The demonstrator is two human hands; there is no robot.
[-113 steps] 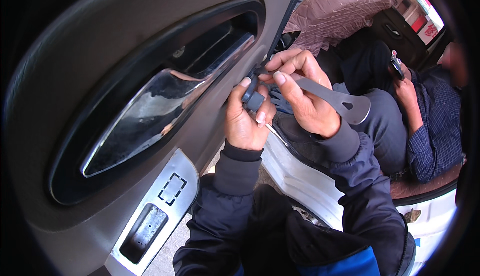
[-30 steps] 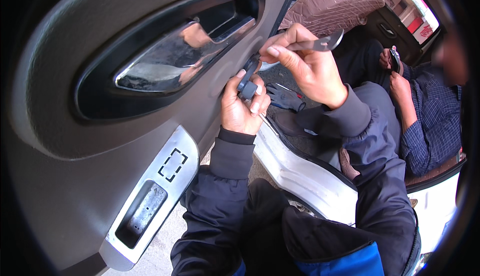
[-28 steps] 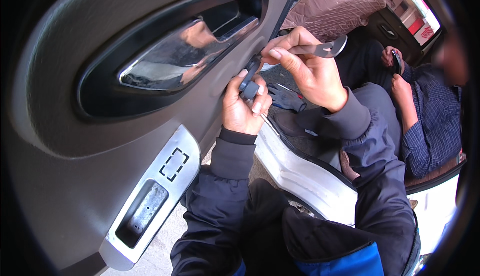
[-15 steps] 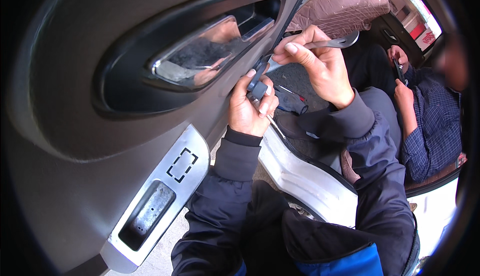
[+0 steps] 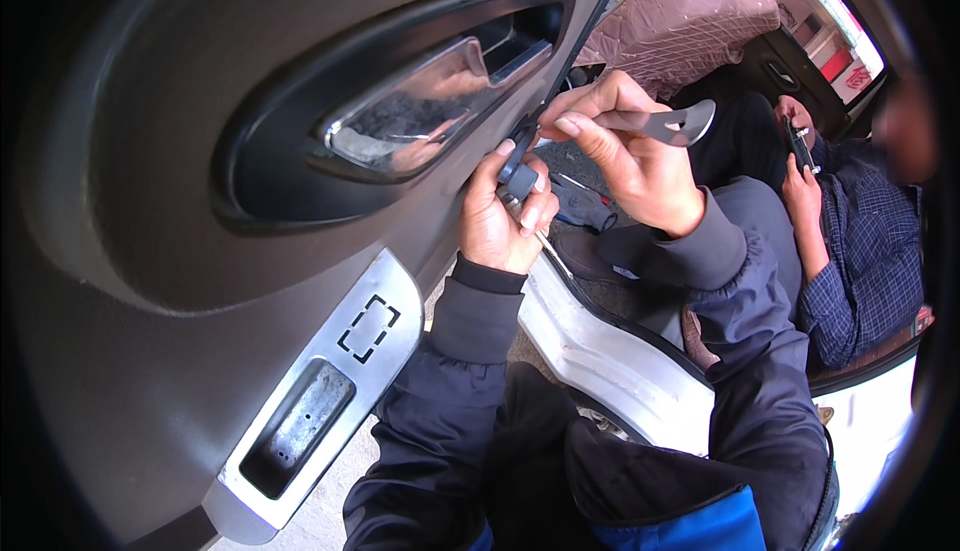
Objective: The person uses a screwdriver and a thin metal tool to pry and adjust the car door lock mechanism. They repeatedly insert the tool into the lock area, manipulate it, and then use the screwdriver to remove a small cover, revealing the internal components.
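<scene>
My right hand (image 5: 640, 156) is closed on a flat metal pry tool (image 5: 686, 123) with a notched, curved end. The tool's other end reaches toward the edge of the door panel (image 5: 150, 371), where its tip is hidden by my fingers. Just below, my left hand (image 5: 500, 221) has its thumb and fingers closed on a dark plastic piece with a round knob (image 5: 521, 182), against that same edge. A thin pale metal rod (image 5: 553, 251) sticks out under the left fingers; its upper part is hidden. Left of both hands lies the chrome door handle (image 5: 410, 106) in its black oval surround.
A silver armrest plate (image 5: 385, 296) with a recessed pull pocket is low on the door. The white door sill (image 5: 610, 341) runs beneath my arms. On the right, a person in a checked shirt (image 5: 865, 241) sits holding a dark object (image 5: 798, 141). Behind is a quilted seat (image 5: 680, 26).
My right hand has turned, so the pry tool's notched end shows broader and sits slightly lower. The handle surround appears a little further right. My left hand keeps its grip, nearly in place.
</scene>
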